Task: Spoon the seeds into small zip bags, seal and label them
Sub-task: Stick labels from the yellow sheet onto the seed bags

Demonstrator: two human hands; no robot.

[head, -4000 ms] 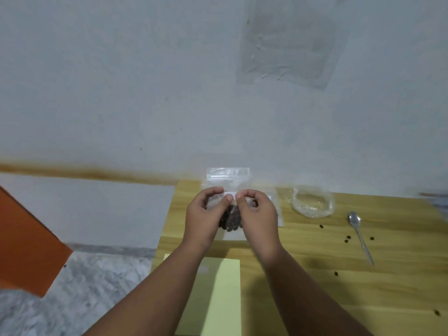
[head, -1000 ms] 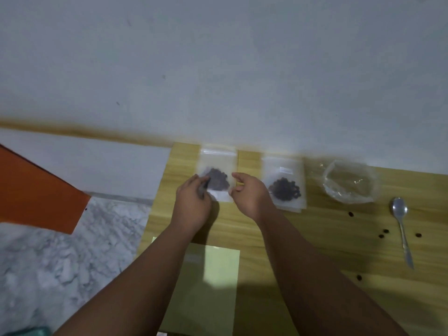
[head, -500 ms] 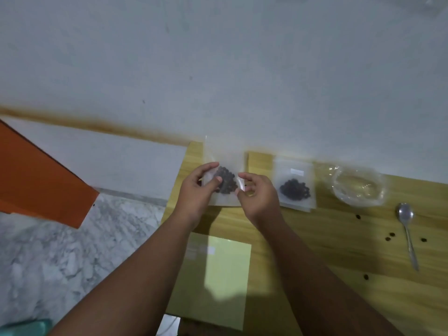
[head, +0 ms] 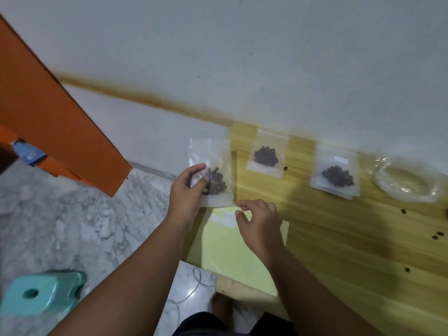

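My left hand [head: 186, 190] pinches a small clear zip bag [head: 213, 166] of dark seeds, held up past the table's left edge. My right hand [head: 259, 221] hovers over the yellow label sheet [head: 232, 253], fingers loosely curled, holding nothing; white labels [head: 224, 218] lie just left of its fingertips. Two more seed bags lie flat on the wooden table [head: 339, 238]: one [head: 266, 155] near the wall, another [head: 335, 173] to its right, bearing a white label.
A clear plastic dish [head: 407, 181] stands at the right by the wall. Loose seeds [head: 436, 235] dot the table. An orange panel [head: 48, 117] leans at left, and a teal stool [head: 41, 293] stands on the marble floor.
My right hand has let go of the bag and dropped onto the label sheet. My left hand now holds the bag alone, further left. The view has tilted down.
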